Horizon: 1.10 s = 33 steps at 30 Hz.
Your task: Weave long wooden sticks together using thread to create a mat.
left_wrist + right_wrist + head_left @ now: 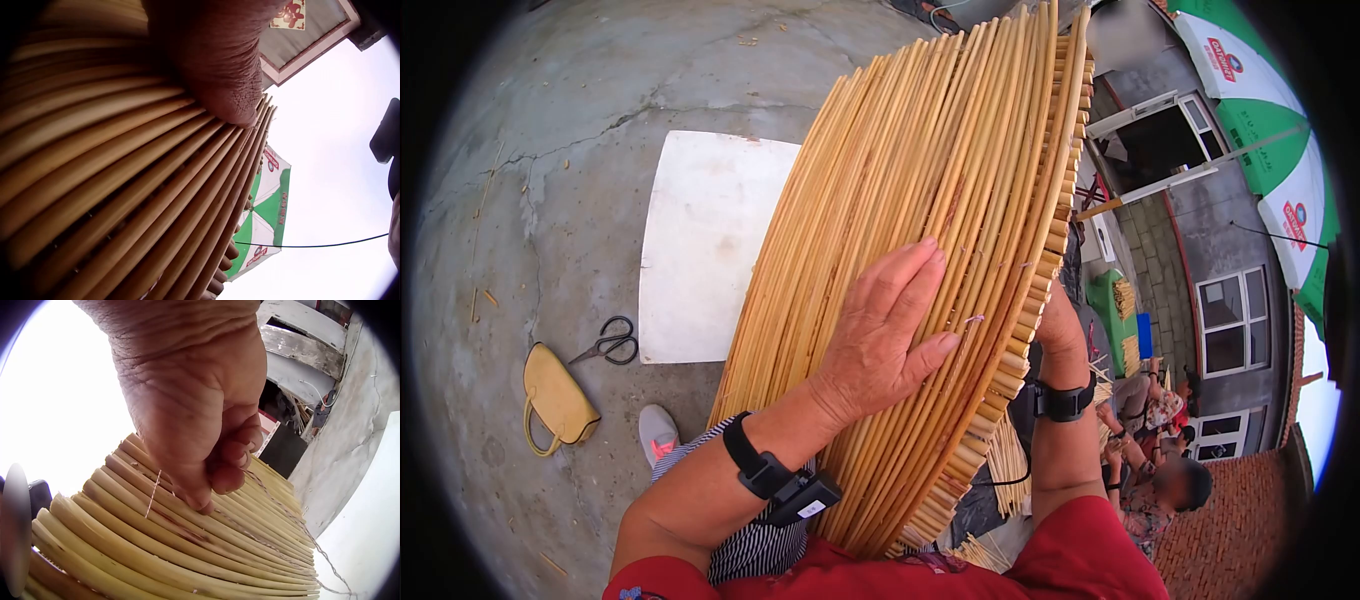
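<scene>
A large panel of straw-coloured stalks (890,200) stands tilted in front of me, long stalks on the face and cut stalk ends along its right edge. My left hand (890,320) rests flat on the near face, fingers stretched and thumb apart. In the left wrist view its thumb (231,94) lies against the stalks. Behind the panel's right edge, my right hand (200,425) is mostly hidden from the head view. In the right wrist view its curled fingers and thumb pinch thin twisted twine (275,500) close over the stalks. A short string end (152,497) sticks up beside the thumb.
A white board (710,240) lies on the concrete floor left of the panel. Scissors (610,342) and a yellow handbag (560,400) are near it. Seated people (1165,490), bundles of stalks (1007,465) and a green-and-white umbrella (1265,150) are at the right.
</scene>
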Each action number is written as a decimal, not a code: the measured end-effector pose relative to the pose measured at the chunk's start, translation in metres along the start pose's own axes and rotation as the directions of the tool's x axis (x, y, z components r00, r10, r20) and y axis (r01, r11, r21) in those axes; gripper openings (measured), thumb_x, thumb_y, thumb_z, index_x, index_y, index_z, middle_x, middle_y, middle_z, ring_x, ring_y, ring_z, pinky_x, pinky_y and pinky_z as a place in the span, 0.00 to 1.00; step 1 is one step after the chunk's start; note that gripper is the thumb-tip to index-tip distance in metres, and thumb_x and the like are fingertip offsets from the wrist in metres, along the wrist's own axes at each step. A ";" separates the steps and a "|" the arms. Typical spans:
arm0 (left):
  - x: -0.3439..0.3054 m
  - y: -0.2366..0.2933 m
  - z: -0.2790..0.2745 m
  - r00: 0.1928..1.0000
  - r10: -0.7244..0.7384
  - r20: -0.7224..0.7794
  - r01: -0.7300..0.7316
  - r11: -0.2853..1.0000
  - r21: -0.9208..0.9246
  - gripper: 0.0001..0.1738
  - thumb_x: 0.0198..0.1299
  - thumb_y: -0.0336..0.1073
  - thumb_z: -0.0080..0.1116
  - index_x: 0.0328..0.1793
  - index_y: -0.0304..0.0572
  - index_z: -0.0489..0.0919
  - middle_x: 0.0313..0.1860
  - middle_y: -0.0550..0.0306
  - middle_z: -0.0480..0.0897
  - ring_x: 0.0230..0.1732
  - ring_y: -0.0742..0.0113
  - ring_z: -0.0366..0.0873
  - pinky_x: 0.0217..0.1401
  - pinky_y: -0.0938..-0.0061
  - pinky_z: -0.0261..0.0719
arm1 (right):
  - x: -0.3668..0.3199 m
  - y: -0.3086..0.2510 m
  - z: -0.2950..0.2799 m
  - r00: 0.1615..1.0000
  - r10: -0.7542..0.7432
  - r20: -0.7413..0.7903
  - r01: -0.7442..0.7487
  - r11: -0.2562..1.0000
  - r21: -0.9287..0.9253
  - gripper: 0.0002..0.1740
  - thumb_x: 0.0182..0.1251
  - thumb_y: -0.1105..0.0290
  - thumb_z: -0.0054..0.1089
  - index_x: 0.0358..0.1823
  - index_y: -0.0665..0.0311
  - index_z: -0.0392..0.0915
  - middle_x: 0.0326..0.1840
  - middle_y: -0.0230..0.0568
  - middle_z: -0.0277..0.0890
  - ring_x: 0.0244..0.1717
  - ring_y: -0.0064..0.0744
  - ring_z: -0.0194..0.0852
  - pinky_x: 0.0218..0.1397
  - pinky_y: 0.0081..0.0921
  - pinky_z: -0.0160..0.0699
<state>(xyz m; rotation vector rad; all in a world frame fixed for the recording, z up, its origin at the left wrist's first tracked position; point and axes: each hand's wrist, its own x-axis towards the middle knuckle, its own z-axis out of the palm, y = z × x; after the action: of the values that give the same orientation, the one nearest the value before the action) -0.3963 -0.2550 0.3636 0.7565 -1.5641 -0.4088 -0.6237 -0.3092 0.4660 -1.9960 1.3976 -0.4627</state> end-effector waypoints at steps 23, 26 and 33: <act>0.003 -0.002 0.000 1.000 0.015 -0.016 -0.015 1.000 -0.024 0.32 0.65 0.48 0.54 0.69 0.35 0.66 0.68 0.46 0.66 0.68 0.48 0.62 0.71 0.58 0.59 | 0.007 -0.009 -0.006 0.995 -0.101 -0.009 0.100 0.987 -0.123 0.28 0.51 0.75 0.68 0.57 0.68 0.73 0.61 0.50 0.71 0.62 0.52 0.67 0.66 0.36 0.64; 0.004 -0.003 0.001 1.000 0.014 -0.017 -0.015 0.999 -0.040 0.32 0.65 0.47 0.54 0.69 0.34 0.67 0.68 0.45 0.66 0.68 0.48 0.63 0.71 0.59 0.59 | 0.006 -0.005 -0.003 0.997 -0.054 -0.051 0.053 0.998 -0.027 0.29 0.52 0.75 0.68 0.58 0.68 0.72 0.61 0.50 0.71 0.62 0.49 0.68 0.66 0.36 0.64; 0.004 -0.002 -0.002 1.000 0.012 -0.028 -0.012 1.000 0.001 0.32 0.62 0.47 0.56 0.67 0.33 0.68 0.67 0.47 0.66 0.67 0.48 0.63 0.70 0.58 0.61 | 0.007 0.000 0.009 0.987 0.115 -0.114 -0.074 0.946 0.315 0.32 0.54 0.75 0.68 0.62 0.69 0.68 0.61 0.44 0.71 0.62 0.36 0.66 0.65 0.31 0.65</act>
<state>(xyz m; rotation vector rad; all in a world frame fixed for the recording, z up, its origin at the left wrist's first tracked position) -0.3935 -0.2582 0.3657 0.7502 -1.5424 -0.3875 -0.6158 -0.3135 0.4591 -1.6626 1.3956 -0.7336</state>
